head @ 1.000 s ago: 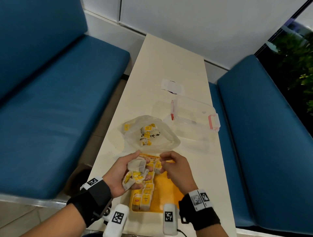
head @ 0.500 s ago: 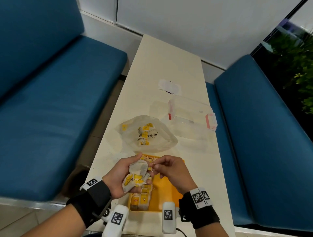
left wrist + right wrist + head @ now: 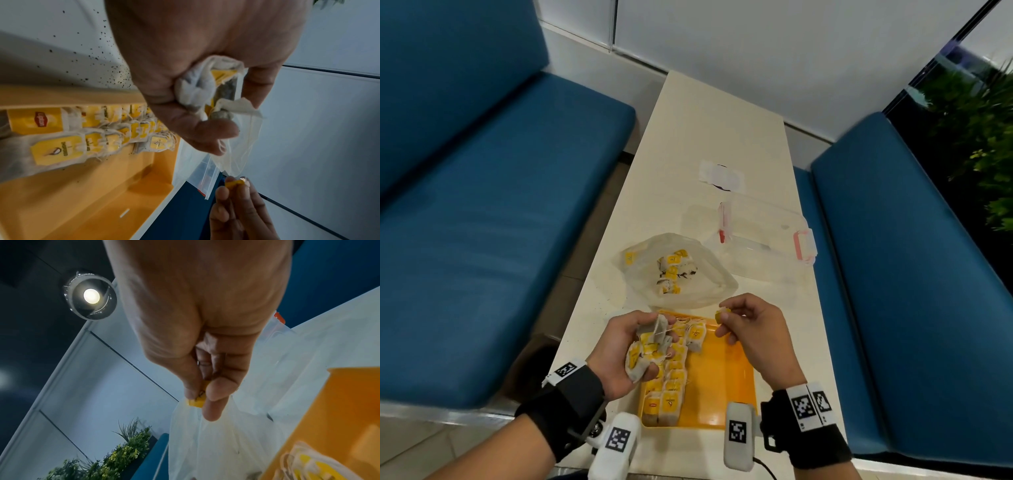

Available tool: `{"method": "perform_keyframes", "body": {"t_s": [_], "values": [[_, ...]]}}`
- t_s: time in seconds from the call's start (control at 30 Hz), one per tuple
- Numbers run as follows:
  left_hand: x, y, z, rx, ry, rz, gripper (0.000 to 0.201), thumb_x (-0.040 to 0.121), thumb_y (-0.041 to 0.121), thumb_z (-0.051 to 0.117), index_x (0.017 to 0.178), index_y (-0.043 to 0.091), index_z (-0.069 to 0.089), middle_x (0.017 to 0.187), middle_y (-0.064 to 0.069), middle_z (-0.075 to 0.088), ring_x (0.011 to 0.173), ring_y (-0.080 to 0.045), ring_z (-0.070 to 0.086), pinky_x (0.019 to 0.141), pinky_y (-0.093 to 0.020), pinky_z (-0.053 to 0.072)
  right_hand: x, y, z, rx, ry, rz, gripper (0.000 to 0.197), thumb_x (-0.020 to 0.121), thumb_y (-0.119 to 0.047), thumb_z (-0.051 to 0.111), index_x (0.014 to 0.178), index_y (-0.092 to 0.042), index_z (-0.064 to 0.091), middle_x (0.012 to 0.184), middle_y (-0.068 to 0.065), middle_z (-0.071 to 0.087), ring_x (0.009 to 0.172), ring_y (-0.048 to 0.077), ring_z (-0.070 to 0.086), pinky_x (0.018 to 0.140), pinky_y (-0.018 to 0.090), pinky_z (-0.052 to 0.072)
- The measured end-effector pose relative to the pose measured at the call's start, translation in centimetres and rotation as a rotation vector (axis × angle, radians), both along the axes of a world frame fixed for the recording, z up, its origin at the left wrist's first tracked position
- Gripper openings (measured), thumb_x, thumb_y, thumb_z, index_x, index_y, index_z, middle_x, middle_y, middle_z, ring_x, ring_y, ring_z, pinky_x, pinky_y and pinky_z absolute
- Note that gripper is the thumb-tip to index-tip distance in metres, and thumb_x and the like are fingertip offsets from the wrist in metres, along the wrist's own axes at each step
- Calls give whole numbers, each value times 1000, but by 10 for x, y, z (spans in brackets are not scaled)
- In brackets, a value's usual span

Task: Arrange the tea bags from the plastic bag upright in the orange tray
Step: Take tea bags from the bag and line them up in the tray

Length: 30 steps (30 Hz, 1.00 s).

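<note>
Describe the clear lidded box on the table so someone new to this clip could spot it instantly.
Follow the long cream table between the blue benches. Past the orange tray and the crumpled plastic bag of tea bags, toward the right edge, lies the clear box. Unlike the soft bag, it is rigid, with pink-red latches at its ends.

Orange tray (image 3: 726,387) near the tabletop's front edge, two rows of upright tea bags (image 3: 671,380) with yellow tags along its left side, right side bare. Just beyond it, crumpled clear plastic bag (image 3: 709,274), several tea bags inside. Bunch of tea bags (image 3: 645,349) clutched above the tray's left part; one small yellow tag (image 3: 721,314) pinched over its far edge.
</note>
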<state>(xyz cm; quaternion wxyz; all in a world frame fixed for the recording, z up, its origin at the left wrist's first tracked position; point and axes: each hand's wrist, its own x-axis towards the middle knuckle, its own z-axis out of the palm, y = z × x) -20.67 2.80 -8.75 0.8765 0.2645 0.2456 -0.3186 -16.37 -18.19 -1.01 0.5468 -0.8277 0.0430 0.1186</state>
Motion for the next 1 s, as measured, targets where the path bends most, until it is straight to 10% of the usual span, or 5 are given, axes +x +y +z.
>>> {"method": "perform_keyframes", "body": {"t_s": [0.33,0.63,1.0], "values": [[2,-4,1,51,-40,76,32,82,0,54,106,14,69,99,-17,65,70,-25,59,35,-20,41,-20,17,-11,160,93,-134,6,83,2,72,83,-3,68,71,10,69,66,24,68,49,24,42],[-1,-9,1,163,-245,201,29,85,5,68,110,17,63,93,-14,59,69,-20,58,42,-23,42,-23,35,-4,598,460,-157,8,85,5,66,85,-2,63,73,17,67,69,26,71,55,25,53],[-8,-8,5,188,-334,124,36,79,5,72,111,17,61,96,-10,60,78,-19,62,53,-27,54,-26,47,-18,554,484,-170,18,88,4,66,106,3,63,77,16,67,61,19,64,49,23,49]]}}
